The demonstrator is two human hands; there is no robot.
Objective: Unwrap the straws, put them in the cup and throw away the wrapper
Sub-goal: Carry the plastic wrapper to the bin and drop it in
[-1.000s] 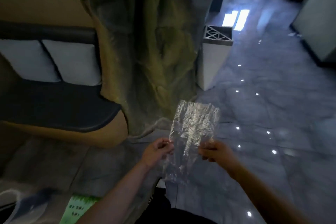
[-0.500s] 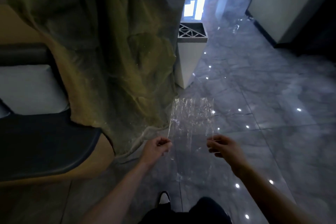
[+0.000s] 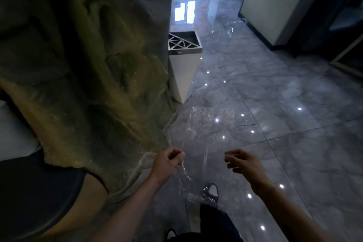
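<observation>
I see open grey floor (image 3: 275,124) ahead and to my right, clear up to the white wall (image 3: 275,2). On my left the rough rock wall (image 3: 88,55) crowds in, its foot almost at my left hand (image 3: 167,161). The white bin (image 3: 183,65) stands just beside that rock's edge, straight ahead. Compared with half a second ago, the bin sits nearer and my hands are wider apart. The clear wrapper (image 3: 204,139) is stretched between both hands, its top edge rising toward the bin, its lower end hanging down by my shoe (image 3: 211,192). Left hand pinches its left edge; right hand (image 3: 245,163) pinches the right edge.
</observation>
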